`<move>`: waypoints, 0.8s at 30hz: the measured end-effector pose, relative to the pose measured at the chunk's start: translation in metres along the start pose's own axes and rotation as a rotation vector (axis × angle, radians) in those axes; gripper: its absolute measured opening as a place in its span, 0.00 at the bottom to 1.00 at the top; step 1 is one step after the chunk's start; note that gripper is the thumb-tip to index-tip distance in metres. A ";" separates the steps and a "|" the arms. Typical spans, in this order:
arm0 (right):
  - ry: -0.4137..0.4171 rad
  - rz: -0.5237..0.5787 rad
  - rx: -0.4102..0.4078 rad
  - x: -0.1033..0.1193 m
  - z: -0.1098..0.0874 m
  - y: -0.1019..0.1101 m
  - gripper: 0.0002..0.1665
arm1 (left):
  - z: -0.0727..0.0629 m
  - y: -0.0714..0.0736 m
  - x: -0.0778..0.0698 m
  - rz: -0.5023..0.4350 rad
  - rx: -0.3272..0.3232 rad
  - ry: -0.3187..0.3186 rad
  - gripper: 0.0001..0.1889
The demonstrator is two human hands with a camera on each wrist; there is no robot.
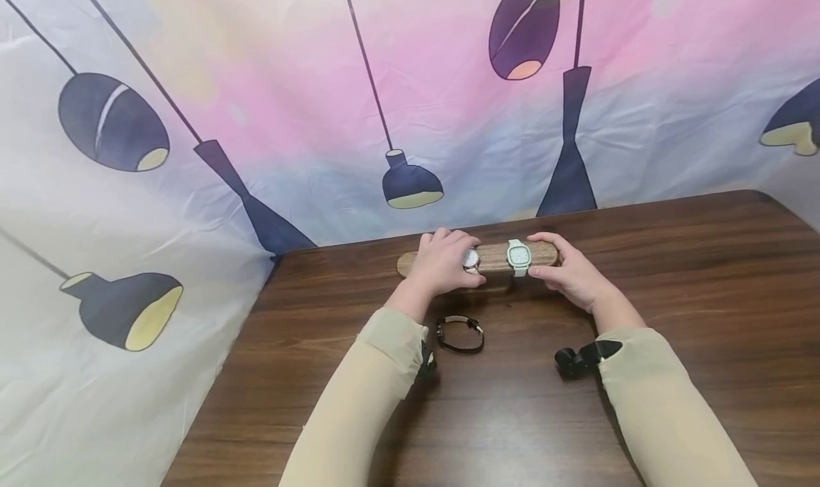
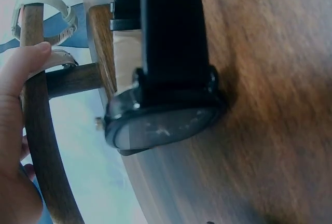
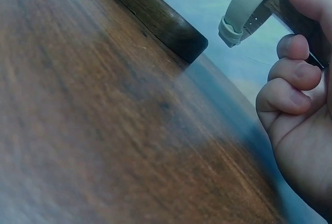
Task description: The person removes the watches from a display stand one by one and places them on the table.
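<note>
A wooden watch stand (image 1: 496, 259) with a long rounded bar stands near the table's back edge. My left hand (image 1: 438, 263) grips a white-faced watch (image 1: 471, 260) on the bar, its thumb in front and fingers over the back. At the bar's right end, my right hand (image 1: 576, 273) holds the stand between thumb and index finger; the other fingers (image 3: 295, 73) are curled. Beside that thumb, a mint-green watch (image 1: 519, 258) with a squarish face sits around the bar. A black-strapped watch (image 2: 174, 37) lies on the table in front of the stand, its strap forming a loop.
The dark wooden table (image 1: 512, 416) reaches a printed fabric backdrop (image 1: 288, 117) behind and at the left. Black wrist-camera mounts (image 1: 579, 359) sit at both sleeve cuffs. The stand's base (image 3: 155, 19) rests on the tabletop.
</note>
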State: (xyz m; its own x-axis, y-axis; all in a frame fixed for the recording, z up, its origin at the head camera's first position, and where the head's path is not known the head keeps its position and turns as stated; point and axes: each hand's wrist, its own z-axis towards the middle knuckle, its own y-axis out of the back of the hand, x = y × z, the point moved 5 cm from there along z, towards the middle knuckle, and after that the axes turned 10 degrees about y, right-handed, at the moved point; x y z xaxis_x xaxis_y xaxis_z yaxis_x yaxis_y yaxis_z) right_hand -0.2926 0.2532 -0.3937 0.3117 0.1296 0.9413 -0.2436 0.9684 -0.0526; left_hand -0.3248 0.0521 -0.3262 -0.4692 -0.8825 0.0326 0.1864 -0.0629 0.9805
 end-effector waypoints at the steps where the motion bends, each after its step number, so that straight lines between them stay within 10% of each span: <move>1: 0.003 0.002 0.000 0.000 0.000 0.000 0.30 | 0.000 0.000 0.000 -0.002 -0.002 0.002 0.34; 24: -0.008 0.001 0.002 0.000 0.001 0.000 0.31 | 0.000 0.002 0.001 0.004 -0.002 -0.029 0.38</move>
State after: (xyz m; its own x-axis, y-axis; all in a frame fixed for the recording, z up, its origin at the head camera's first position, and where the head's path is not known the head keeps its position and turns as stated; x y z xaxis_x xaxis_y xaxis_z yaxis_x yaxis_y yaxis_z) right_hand -0.2937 0.2526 -0.3935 0.3044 0.1291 0.9438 -0.2461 0.9678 -0.0530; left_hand -0.3248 0.0506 -0.3239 -0.4931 -0.8689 0.0424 0.1900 -0.0600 0.9799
